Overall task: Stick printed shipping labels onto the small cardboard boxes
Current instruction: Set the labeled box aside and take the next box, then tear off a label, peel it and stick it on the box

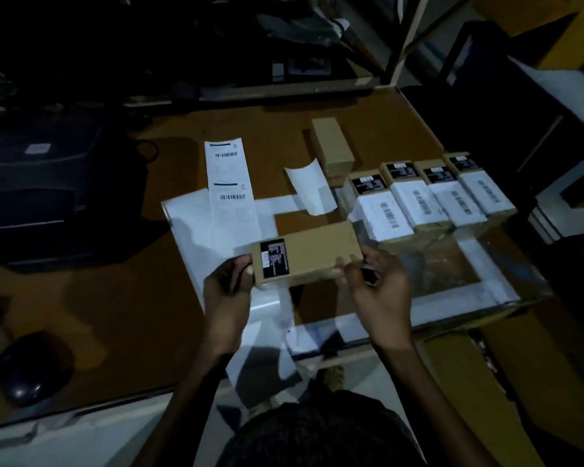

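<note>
Holding an unlabelled cardboard box (309, 256) above the table (98, 298), one hand gripping each end.

Left hand (228, 284) and right hand (375, 281) both curl round the box; long axis runs left-right, bare top up. Printed label strip (231, 193) lies just beyond, nearer the left hand. Four labelled boxes (432, 197) sit right.
</note>
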`<state>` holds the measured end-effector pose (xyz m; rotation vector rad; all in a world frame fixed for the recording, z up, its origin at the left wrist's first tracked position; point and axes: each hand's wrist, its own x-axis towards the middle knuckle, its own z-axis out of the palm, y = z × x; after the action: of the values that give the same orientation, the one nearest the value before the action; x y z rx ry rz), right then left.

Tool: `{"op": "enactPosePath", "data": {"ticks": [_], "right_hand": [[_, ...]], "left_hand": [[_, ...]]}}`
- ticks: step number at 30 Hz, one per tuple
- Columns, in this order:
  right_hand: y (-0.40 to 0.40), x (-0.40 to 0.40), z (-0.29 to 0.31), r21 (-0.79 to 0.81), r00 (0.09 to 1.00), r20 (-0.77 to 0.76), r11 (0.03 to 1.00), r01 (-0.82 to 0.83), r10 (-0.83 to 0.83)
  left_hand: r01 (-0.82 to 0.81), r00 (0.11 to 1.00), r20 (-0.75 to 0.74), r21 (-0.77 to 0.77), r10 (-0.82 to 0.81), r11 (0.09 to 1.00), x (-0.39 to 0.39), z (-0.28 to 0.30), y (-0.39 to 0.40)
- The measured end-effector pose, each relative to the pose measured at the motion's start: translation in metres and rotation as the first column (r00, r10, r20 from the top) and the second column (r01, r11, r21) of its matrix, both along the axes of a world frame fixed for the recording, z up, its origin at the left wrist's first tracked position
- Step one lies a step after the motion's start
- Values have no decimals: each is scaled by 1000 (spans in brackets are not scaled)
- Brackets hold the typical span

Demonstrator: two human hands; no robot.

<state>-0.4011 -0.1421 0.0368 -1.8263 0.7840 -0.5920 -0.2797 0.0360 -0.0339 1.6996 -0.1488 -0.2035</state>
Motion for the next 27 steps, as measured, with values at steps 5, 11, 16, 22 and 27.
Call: {"op": "enactPosePath", "data": {"ticks": [5, 11, 16, 22, 27], "right_hand": [[0, -7, -32, 88, 996, -46, 993, 79, -75], [-19, -10, -50, 143, 998, -10, 987, 66, -65], [-31, -19, -56, 132, 998, -33, 990, -48, 53], [-43, -20, -43, -197, 967, -225, 967, -163, 117], [-43, -4, -20, -201, 947, -193, 934, -295, 258]], "left_hand": [[107, 988, 94, 168, -124, 980, -9, 9, -14], [103, 975, 162, 288, -155, 952, -25, 19, -32], [33, 993, 97, 363, -73, 931, -35, 15, -39], [-81, 976, 216, 338, 7, 938, -45, 18, -39], [-177, 979, 164, 378, 122, 909, -35, 34, -42]]}}
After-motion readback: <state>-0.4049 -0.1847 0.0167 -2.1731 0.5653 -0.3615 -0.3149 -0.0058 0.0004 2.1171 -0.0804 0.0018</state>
